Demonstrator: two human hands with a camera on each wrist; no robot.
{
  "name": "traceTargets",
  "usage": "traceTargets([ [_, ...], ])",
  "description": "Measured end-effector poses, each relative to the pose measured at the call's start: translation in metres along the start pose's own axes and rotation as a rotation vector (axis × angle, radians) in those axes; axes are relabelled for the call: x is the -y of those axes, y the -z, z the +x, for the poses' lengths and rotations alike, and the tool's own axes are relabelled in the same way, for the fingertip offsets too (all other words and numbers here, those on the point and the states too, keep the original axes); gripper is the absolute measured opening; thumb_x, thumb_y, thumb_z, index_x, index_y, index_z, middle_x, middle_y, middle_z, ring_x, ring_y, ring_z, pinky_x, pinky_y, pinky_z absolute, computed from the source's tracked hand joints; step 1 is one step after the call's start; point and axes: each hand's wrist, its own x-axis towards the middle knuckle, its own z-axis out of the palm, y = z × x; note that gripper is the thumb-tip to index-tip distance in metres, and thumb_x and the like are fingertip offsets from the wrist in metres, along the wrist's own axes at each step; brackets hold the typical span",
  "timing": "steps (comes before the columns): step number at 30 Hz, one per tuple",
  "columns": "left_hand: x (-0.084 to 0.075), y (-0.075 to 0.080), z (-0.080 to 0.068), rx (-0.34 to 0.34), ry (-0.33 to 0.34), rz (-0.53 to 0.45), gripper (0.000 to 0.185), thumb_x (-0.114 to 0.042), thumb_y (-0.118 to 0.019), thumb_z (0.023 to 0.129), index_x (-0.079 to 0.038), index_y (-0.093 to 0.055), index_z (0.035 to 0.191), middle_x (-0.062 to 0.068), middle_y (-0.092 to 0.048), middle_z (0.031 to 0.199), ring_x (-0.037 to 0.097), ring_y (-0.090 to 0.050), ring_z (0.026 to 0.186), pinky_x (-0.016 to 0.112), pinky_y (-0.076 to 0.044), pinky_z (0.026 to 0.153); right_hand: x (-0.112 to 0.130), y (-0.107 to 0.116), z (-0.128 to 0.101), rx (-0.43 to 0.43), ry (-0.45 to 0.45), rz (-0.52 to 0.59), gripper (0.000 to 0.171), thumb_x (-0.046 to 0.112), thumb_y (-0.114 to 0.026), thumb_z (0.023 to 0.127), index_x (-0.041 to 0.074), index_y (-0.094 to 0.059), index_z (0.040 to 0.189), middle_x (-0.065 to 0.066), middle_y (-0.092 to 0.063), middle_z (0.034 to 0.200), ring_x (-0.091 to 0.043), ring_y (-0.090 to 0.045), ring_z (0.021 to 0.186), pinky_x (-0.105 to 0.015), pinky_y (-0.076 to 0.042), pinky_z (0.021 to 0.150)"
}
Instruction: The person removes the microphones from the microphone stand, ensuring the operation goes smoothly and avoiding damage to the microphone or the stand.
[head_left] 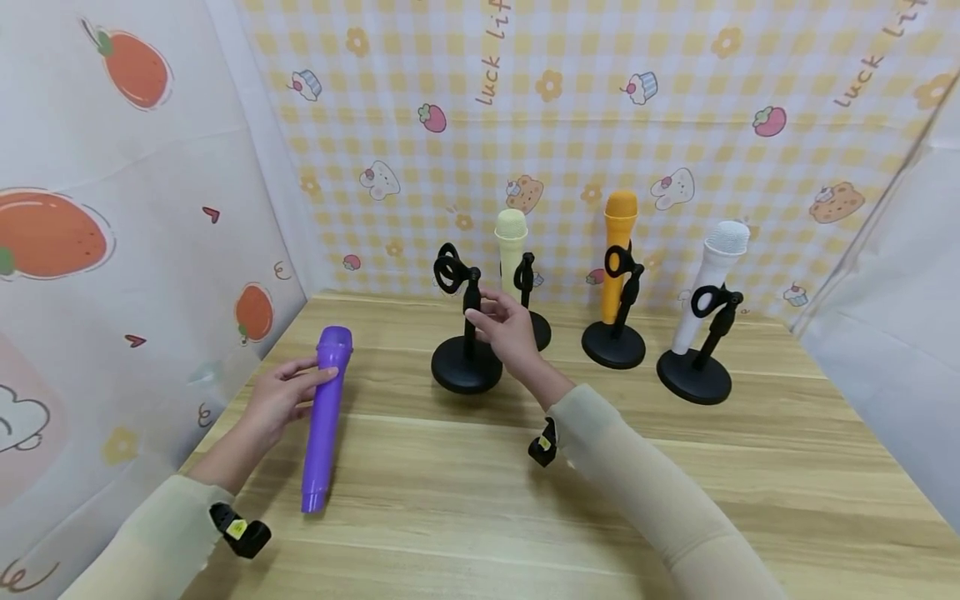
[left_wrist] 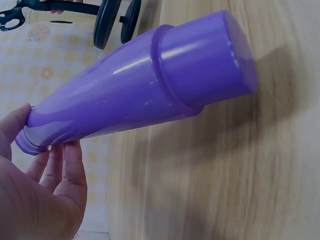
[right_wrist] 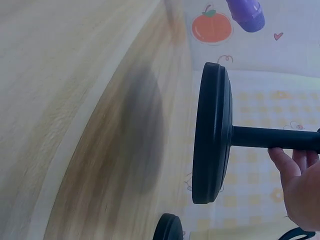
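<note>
Your left hand [head_left: 279,398] has its fingers [left_wrist: 64,167] loosely curled round the head end of the purple plastic toy microphone [head_left: 324,417], thumb on top. The microphone lies lengthwise on the light wooden counter [head_left: 465,483], left of centre, its flat tail end nearest you. Your right hand [head_left: 508,327] has its fingers [right_wrist: 290,159] closed round the thin post of the empty black microphone stand [head_left: 465,333], just above its round base. Close behind that hand stands a cream microphone in a black stand [head_left: 517,275]; further right, an orange microphone in its stand [head_left: 618,279] and a white microphone in its stand [head_left: 708,304]. The purple body is smooth and glossy, widening to a collared tail.
</note>
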Motion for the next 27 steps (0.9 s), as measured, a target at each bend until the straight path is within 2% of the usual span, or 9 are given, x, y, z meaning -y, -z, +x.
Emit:
traceTargets([
  [14, 0.013, 0.01, -0.003, -0.045, -0.002, 0.062, 0.081, -0.04, -0.075, 0.085, 0.0, -0.039, 0.146, -0.013, -0.062, 0.089, 0.009, -0.064, 0.078, 0.027, -0.054, 0.07, -0.006, -0.013, 0.013, 0.0, -0.019, 0.013, 0.037, 0.012, -0.07, 0.091, 0.012, -0.061, 0.127, -0.01, -0.066, 0.107, -0.021, -0.063, 0.099, -0.039, -0.056, 0.082],
  [22, 0.022, 0.017, -0.004, -0.046, 0.044, 0.068, 0.083, -0.041, -0.075, 0.085, -0.001, -0.038, 0.147, -0.013, -0.062, 0.086, 0.006, -0.063, 0.077, 0.027, -0.054, 0.067, -0.012, -0.02, 0.022, -0.009, -0.03, 0.054, 0.036, 0.01, -0.071, 0.09, 0.01, -0.063, 0.125, -0.01, -0.066, 0.106, -0.022, -0.063, 0.098, -0.042, -0.055, 0.082],
  [27, 0.026, 0.022, -0.004, -0.031, 0.071, 0.084, 0.084, -0.043, -0.076, 0.084, -0.001, -0.038, 0.147, -0.011, -0.065, 0.087, 0.007, -0.064, 0.079, 0.028, -0.055, 0.069, -0.015, -0.025, 0.027, -0.012, -0.019, 0.037, 0.038, 0.011, -0.072, 0.089, 0.01, -0.062, 0.126, -0.01, -0.066, 0.106, -0.022, -0.064, 0.097, -0.04, -0.056, 0.081],
])
